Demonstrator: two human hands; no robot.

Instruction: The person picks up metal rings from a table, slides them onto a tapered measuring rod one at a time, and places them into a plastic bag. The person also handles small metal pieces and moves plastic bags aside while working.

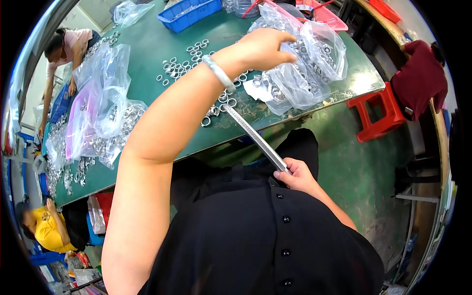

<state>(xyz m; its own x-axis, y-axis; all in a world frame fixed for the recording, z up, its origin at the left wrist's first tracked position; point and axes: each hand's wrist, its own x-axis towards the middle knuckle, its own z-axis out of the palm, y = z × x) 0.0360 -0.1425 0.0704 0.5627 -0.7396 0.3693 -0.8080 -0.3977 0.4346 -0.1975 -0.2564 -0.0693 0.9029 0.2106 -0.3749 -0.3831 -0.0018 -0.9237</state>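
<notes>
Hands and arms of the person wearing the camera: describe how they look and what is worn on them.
Both forearms are bare, with no sleeves or gloves. The left hand has a pale, silvery bangle at the wrist. The right hand shows no jewellery. The torso wears a black buttoned garment.

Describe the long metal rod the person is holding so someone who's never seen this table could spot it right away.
Start at the green table, near its front edge in front of the person. The metal rod slants from the right hand at the lap up to the loose metal rings. It is the only long, straight, silvery piece; all around are small rings or clear bags.
</notes>
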